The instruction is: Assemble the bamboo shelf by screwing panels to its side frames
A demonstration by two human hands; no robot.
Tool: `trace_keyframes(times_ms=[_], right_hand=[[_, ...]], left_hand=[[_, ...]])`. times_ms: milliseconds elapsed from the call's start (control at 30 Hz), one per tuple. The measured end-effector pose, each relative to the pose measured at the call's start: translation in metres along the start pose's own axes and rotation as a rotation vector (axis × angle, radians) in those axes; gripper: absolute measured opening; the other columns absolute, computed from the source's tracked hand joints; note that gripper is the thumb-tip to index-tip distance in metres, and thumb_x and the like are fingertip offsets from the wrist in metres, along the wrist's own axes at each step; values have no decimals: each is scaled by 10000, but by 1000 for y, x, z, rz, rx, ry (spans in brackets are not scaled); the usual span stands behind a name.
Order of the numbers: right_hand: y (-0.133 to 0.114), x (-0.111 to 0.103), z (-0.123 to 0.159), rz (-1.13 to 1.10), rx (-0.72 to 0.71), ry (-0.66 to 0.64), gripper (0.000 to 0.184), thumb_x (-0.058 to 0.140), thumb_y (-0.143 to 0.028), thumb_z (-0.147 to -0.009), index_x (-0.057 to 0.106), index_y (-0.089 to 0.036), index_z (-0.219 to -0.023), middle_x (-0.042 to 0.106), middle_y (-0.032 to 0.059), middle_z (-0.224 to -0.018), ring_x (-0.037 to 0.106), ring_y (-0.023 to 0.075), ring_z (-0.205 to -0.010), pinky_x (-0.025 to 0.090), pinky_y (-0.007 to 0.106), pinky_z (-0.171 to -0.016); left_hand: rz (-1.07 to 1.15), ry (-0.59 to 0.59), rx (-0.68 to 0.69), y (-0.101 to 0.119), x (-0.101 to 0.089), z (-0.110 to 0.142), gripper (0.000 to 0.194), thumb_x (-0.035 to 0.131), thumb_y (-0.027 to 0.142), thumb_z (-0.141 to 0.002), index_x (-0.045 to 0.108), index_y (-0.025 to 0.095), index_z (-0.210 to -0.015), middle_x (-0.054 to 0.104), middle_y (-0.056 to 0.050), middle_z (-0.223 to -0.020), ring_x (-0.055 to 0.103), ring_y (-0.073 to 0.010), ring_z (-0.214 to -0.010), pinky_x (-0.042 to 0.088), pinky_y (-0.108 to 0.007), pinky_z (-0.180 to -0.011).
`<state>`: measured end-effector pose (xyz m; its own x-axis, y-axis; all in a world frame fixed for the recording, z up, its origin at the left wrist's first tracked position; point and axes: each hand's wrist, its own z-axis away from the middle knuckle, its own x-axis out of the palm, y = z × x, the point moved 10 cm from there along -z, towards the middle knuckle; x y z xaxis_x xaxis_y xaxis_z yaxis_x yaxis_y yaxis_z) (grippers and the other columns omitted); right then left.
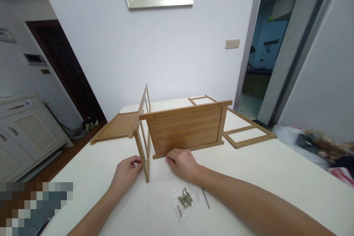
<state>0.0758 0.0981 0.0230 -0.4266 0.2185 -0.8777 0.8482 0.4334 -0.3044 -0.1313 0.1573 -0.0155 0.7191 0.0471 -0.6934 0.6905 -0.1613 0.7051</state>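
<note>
A wooden side frame [146, 162] stands upright on the white table, with my left hand [127, 172] curled at its lower left edge. To its right, a wooden shelf panel [190, 127] stands on its long edge; its upper corner meets the frame, while a gap shows between them lower down. My right hand [182, 163] has its fingers closed at the panel's bottom rail, near the left end. Whether those fingertips pinch the rail is hard to see. In front of my right hand lies a clear plastic bag [184, 198] of screws, beside a thin metal rod [205, 198].
Another wooden panel [117, 127] lies flat at the left back of the white table [91, 177]. A second open wooden frame [250, 142] lies flat at the right back. Behind the table rises a wall [177, 55], and bundled items [320, 147] sit beyond its right edge.
</note>
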Motion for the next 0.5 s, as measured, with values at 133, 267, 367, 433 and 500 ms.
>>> trace_keyframes(times_ms=[133, 267, 367, 433, 500], right_hand=[[5, -2, 0, 103, 72, 6, 207, 446, -235, -943, 648, -208, -981, 697, 39, -969, 629, 155, -836, 381, 243, -669], [9, 1, -1, 170, 106, -19, 223, 412, -245, -968, 630, -210, -1001, 688, 36, -973, 636, 159, -832, 375, 251, -656], [9, 5, -2, 207, 111, -40, 230, 396, -251, -981, 618, -206, -1026, 684, 41, -978, 641, 164, -825, 377, 259, -649], [10, 6, -3, 214, 119, -52, 232, 391, -257, -986, 610, -205, -1042, 681, 48, -984, 643, 164, -824, 381, 262, -648], [11, 7, -3, 225, 122, -58, 235, 382, -261, -991, 603, -206, -1047, 678, 53, -985, 644, 166, -822, 384, 264, -645]], left_hand=[[8, -14, -1, 0, 2, 0, 255, 574, 349, -684, 733, 178, -788, 519, 44, -472, 475, -160, -500, 302, -249, -506], [55, -36, 14, 0, 1, -1, 244, 576, 319, -681, 742, 178, -789, 587, 28, -535, 507, -161, -535, 327, -248, -523], [55, -38, 19, 0, 0, -2, 229, 585, 308, -671, 747, 177, -767, 590, 30, -526, 512, -159, -531, 334, -246, -520], [58, -36, 22, 1, -1, -2, 223, 590, 309, -667, 747, 178, -757, 596, 31, -529, 508, -155, -521, 335, -246, -515], [66, -37, 25, 0, -1, -2, 223, 591, 309, -667, 747, 180, -762, 617, 28, -554, 513, -155, -524, 343, -246, -516]])
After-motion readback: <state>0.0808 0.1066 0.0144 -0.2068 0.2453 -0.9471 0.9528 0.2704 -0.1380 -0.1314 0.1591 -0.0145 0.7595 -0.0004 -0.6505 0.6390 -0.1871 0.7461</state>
